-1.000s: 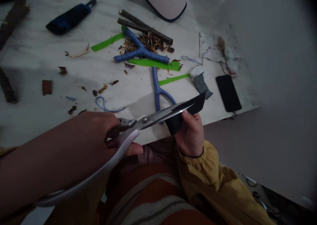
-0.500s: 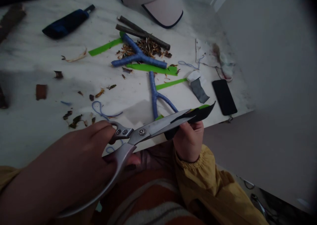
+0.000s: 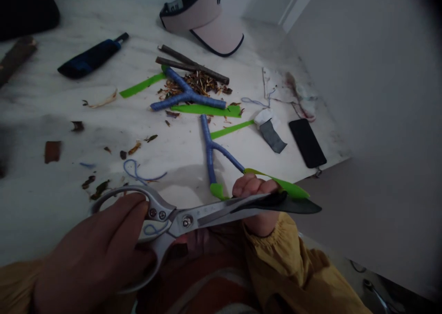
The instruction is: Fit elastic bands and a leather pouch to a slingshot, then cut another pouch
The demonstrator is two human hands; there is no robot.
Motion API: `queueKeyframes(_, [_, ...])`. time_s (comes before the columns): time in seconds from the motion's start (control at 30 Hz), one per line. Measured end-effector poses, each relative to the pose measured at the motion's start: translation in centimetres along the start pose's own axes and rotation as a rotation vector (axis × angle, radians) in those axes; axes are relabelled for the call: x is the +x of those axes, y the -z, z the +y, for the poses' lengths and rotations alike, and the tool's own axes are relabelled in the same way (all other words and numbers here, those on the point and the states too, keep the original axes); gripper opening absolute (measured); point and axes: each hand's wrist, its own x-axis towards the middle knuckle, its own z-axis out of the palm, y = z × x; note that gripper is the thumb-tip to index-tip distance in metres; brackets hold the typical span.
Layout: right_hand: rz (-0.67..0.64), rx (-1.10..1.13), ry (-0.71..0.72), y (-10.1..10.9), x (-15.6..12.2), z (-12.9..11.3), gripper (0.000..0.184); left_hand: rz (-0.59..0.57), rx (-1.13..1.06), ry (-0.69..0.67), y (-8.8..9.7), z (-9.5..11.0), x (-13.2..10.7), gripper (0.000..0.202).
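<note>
My left hand (image 3: 100, 249) is wrapped around the handles of silver scissors (image 3: 186, 221), whose blades point right. A black flat piece (image 3: 300, 205) lies at the blade tips, partly between the blades. My right hand (image 3: 255, 185), fingers curled, grips this piece behind the blades; its hold is partly hidden. A green strip (image 3: 286, 185) runs beside the black piece, near the right fingers. Just beyond the hands lies a Y-shaped stick wrapped in blue (image 3: 209, 148), with green strips at its ends.
Another blue-wrapped forked stick (image 3: 188, 93) lies by bark scraps and bare sticks (image 3: 193, 65). A phone (image 3: 307, 142) rests near the table's right edge, beside a grey strip (image 3: 272, 136). Farther back are a visor cap (image 3: 217, 28) and a dark blue sheathed tool (image 3: 90, 58).
The scissors have shifted lower and turned more level, with my left hand lower on the handles. My right fingers now show above the blades, and the black piece has dropped and tilted down.
</note>
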Motion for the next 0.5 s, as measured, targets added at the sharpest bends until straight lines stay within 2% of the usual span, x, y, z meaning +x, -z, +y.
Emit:
queueKeyframes(0.1, [-0.041, 0.071, 0.029, 0.1, -0.2, 0.0, 0.022, 0.012, 0.171, -0.161, 0.1, -0.2, -0.1, 0.038])
queueKeyframes(0.27, [-0.170, 0.175, 0.067, 0.0, 0.1, -0.3, 0.015, 0.060, 0.204, -0.274, 0.3, 0.0, 0.7, 0.015])
queueKeyframes(0.37, [-0.184, 0.161, 0.104, -0.2, 0.4, -0.6, 0.019, 0.079, 0.207, -0.308, 0.5, 0.2, 1.3, 0.006])
queueKeyframes(0.5, [-0.167, 0.210, 0.049, -0.4, 0.5, -0.8, 0.017, 0.057, 0.204, -0.290, 0.5, 0.2, 1.5, 0.008])
